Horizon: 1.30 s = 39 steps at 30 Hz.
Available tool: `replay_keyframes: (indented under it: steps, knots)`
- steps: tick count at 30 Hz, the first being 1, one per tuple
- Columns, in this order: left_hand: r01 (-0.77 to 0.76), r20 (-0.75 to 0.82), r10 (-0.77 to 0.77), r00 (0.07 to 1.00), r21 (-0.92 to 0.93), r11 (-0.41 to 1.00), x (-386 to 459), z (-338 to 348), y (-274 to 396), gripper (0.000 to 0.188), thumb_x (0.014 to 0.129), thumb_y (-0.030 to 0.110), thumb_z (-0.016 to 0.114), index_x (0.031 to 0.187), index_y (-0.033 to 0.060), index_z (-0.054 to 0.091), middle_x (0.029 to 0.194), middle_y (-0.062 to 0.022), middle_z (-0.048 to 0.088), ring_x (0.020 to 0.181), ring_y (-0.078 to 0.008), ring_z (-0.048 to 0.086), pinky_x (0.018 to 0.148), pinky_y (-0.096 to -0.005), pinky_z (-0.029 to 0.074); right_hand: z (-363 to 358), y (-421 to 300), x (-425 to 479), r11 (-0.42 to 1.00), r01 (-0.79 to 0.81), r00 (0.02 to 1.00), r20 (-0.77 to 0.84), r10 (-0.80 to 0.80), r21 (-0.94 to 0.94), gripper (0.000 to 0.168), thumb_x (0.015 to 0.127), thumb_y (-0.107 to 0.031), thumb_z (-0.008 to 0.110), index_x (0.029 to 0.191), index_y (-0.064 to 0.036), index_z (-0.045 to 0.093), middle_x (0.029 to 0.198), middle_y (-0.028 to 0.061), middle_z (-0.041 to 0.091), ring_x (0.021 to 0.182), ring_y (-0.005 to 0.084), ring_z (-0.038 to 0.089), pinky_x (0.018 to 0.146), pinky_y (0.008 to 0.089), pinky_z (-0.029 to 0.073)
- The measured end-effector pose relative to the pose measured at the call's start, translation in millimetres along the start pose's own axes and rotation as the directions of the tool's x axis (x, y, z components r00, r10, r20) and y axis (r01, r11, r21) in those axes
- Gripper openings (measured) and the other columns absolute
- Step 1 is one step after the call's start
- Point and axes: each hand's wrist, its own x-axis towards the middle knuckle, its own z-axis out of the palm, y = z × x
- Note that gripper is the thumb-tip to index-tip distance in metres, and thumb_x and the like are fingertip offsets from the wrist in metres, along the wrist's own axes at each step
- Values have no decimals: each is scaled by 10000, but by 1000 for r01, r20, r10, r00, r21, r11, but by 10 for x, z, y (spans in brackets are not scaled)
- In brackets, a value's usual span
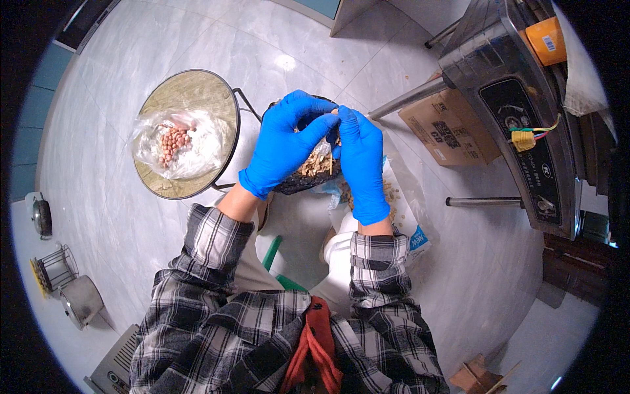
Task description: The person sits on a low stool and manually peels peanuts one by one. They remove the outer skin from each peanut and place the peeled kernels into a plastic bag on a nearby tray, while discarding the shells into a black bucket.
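Note:
My left hand (283,147) and my right hand (363,167), both in blue gloves, meet at the fingertips. Pinched between them is a small tan piece, seemingly a peanut (335,112), mostly covered by the fingers. Directly beneath, a container lined with a black plastic bag (307,186) holds broken peanut shells (315,166); my hands hide part of it. To the left, reddish shelled peanuts (173,144) lie in a clear plastic bag (202,147) on a round stool (184,79). Beside my right wrist, an opened plastic bag (416,207) has tan pieces, probably unshelled peanuts (392,194), on it.
A metal-legged gas stove (512,123) stands at right, with a cardboard box (457,128) under it. A metal pot (83,300) and a wire rack (61,266) are at far left. Part of a green seat (271,252) shows between my legs.

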Motion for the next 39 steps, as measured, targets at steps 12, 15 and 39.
replay_keyframes:
  steps: [12,15,39]
  knots:
    - [136,79,-125,989,-155,979,-13,-35,-53,163,901,136,563,980,3,616,883,-31,630,805,-80,567,735,-227,474,-1,103,21,958,243,970,65,-236,-153,265,929,-185,526,773,25,568,616,118,522,545,128,451,513,308,395]
    - [195,84,-183,980,-185,963,-7,-27,-42,171,903,144,562,978,0,616,877,-30,631,801,-73,567,728,-217,471,5,174,43,918,322,946,51,-320,-231,255,916,-182,538,765,21,565,624,159,528,519,188,487,501,335,399]
    - [388,161,-364,917,-156,909,62,-129,-27,148,864,128,604,941,7,636,795,-20,642,684,-57,575,603,-180,464,-116,219,87,966,113,979,191,-69,-233,403,939,-335,512,831,44,597,622,94,562,549,119,470,514,292,403]
